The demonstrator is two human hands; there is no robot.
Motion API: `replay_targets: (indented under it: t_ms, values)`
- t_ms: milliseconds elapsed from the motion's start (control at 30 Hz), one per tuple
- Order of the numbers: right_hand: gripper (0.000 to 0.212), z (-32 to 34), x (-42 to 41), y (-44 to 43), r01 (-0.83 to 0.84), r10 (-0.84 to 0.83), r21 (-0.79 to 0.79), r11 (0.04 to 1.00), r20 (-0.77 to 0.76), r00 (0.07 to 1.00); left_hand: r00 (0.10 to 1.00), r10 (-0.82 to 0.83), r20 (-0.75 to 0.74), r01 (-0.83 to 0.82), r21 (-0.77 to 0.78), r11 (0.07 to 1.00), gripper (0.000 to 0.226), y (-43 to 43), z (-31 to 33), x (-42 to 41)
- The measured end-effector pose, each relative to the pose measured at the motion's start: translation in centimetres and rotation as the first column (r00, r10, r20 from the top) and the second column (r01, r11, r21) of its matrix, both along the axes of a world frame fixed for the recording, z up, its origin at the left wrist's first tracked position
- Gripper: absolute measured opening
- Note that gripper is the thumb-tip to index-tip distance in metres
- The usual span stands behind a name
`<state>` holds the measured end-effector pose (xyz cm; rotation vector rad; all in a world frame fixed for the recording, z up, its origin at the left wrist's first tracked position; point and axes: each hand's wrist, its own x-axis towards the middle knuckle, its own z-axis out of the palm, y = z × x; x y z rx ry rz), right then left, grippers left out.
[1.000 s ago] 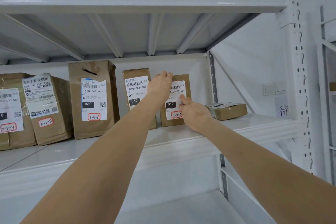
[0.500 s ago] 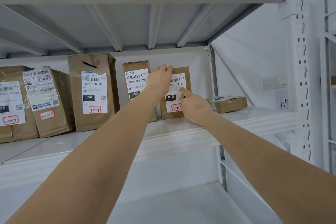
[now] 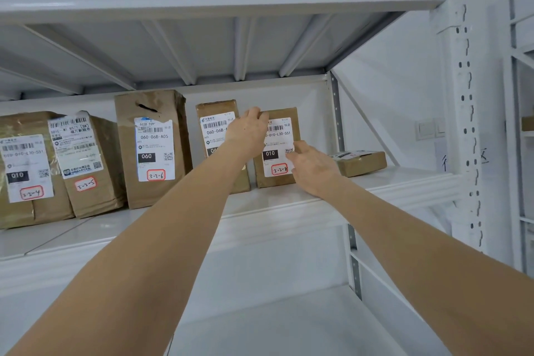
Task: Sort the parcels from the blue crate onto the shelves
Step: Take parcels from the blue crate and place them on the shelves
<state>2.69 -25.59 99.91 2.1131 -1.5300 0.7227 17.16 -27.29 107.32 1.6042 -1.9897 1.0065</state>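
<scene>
Other parcels stand along the shelf. The left grip still curls over the upright parcel's top corner, and the right grip pinches its lower right edge. Nothing has shifted, so it seems placed and ready to release.

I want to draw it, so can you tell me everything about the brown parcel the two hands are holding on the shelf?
The parcel is brown-paper wrapped and stands upright on the white shelf, beside a taller parcel. Its white label shows a barcode, a black "010" block, a QR code and red-ringed "3-2-8". The left hand grips its top left corner; the right hand grips its right edge, thumb on the label.
</scene>
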Motion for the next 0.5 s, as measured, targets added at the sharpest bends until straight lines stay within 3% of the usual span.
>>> replay_targets:
  t_ms: [267, 500]
  values:
    - [0.04, -0.9, -0.5, 3.8, -0.036, 0.042, -0.115, 0.993, 0.048, 0.998, 0.998, 0.008, -0.058, -0.012, -0.064, 0.998, 0.048, 5.0, -3.4, -0.4]
    - [0.042, -4.2, -1.4, 8.6, -0.201, 0.229, -0.265, 0.943, 0.078, 0.97, 0.993, 0.045, -0.112, -0.055, -0.089, 0.994, 0.037, 11.9, -8.3, -2.4]
